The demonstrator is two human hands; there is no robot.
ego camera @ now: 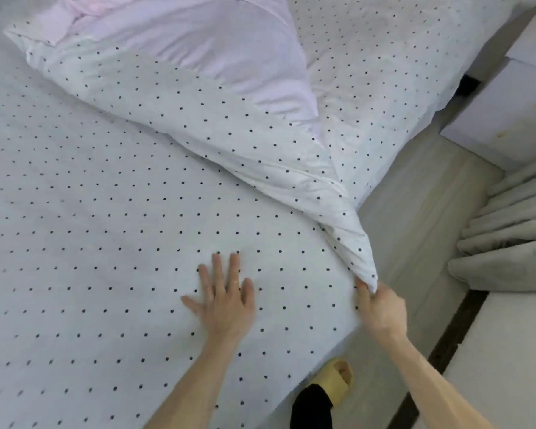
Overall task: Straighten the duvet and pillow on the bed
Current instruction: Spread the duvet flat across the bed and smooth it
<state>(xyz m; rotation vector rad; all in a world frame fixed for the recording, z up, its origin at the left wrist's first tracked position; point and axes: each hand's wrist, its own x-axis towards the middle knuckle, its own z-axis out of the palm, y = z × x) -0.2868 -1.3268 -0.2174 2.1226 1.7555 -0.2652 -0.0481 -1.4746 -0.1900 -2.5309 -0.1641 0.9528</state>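
A white duvet (198, 119) with small black dots lies bunched across the upper middle of the bed, its pale pink underside (198, 35) folded over on top. One corner stretches down to the bed's right edge, where my right hand (379, 308) pinches it. My left hand (225, 301) rests flat, fingers spread, on the dotted bed sheet (90, 243) near the front right corner. I see no pillow that I can tell apart from the bedding.
The pale floor (415, 227) runs along the bed's right side. My foot in a yellow slipper (334, 379) stands by the bed corner. Grey curtain folds (514, 243) hang at the right, with white furniture (508, 113) beyond and a dark floor strip (452, 345).
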